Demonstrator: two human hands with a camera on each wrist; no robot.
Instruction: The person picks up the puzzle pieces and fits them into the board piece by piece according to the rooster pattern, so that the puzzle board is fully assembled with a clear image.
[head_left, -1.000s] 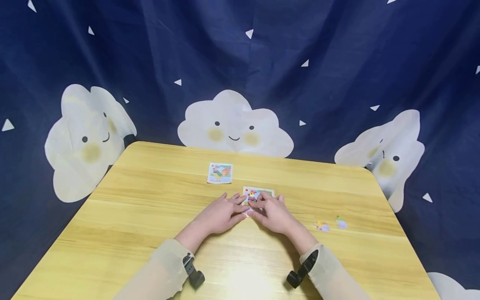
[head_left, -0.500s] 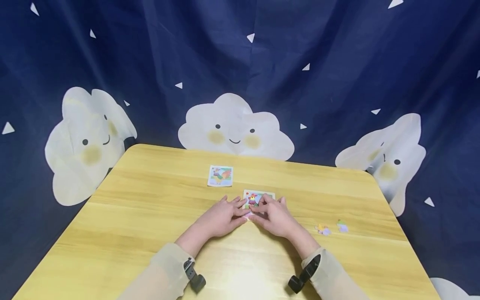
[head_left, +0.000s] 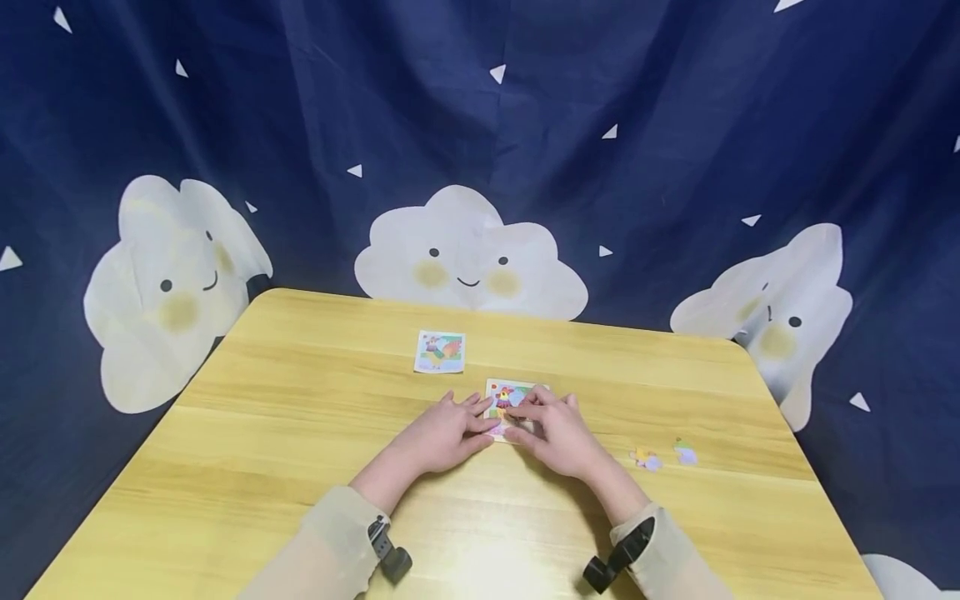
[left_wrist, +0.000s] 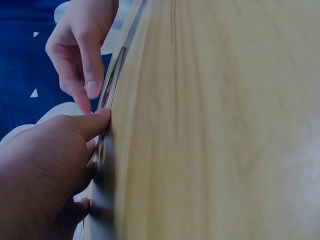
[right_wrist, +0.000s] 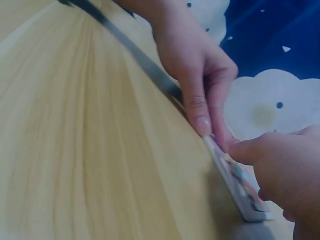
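Note:
A small jigsaw puzzle board [head_left: 504, 398] with a colourful rooster picture lies at the middle of the table. My left hand [head_left: 442, 435] rests at its left side, fingers fairly straight, their tips over the board's edge. In the right wrist view that thumb meets the near rim of the board [right_wrist: 240, 192]. My right hand [head_left: 558, 435] bends over the right half and hides much of it. Its thumb and forefinger stand apart, fingertips close over the picture, and no piece shows between them.
A square picture card [head_left: 440, 352] of a similar rooster lies behind and left of the board. To the right are loose puzzle pieces, a yellow and lilac group [head_left: 647, 458] and a green and lilac one [head_left: 685, 452]. A dark blue curtain [head_left: 645, 183] hangs behind the table [head_left: 262, 467].
My right hand has shifted slightly right over the board, uncovering more of the picture's lower middle. My left hand stays in place. The loose pieces and card lie as before.

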